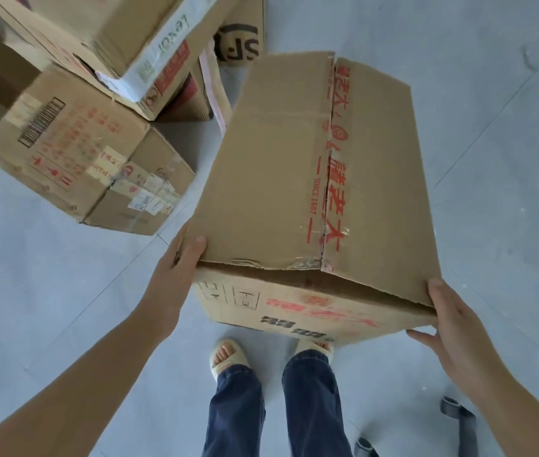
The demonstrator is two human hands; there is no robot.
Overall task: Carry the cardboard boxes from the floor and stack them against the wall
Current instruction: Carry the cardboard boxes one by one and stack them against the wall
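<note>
A long brown cardboard box (278,179) with red printed tape along its top seam is in front of me, above my feet. My left hand (175,268) grips its near left corner, thumb on top. My right hand (456,321) holds the near right corner, thumb on the top edge and fingers spread along the side. To the left lies a pile of other cardboard boxes: one with a barcode and stickers (80,156), one with white tape (106,44) on top of it, and one with a black logo (241,31) behind.
Grey tiled floor (492,127) stretches to the right and front left. My feet in pale slippers (228,354) stand right under the box's near end. A grey strap (459,420) lies on the floor at the bottom right.
</note>
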